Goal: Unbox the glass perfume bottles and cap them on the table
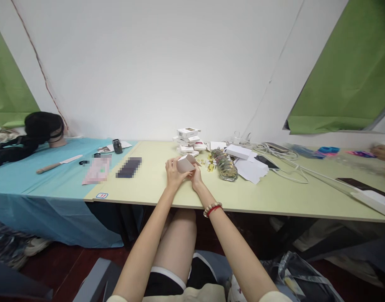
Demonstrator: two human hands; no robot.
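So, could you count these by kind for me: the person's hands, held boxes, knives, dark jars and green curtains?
Left hand and right hand: 2
Held white box: 1
Knife: 1
Dark jar: 1
Left green curtain and right green curtain: 2
Total: 7

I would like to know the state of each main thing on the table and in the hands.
Box: held by the left hand and the right hand, a flap standing out
Pile of boxes: stacked unevenly
Knife: lying down, blade bare
Jar: upright
White cables: loosely looped
Blue cloth: spread out, hanging over the front edge
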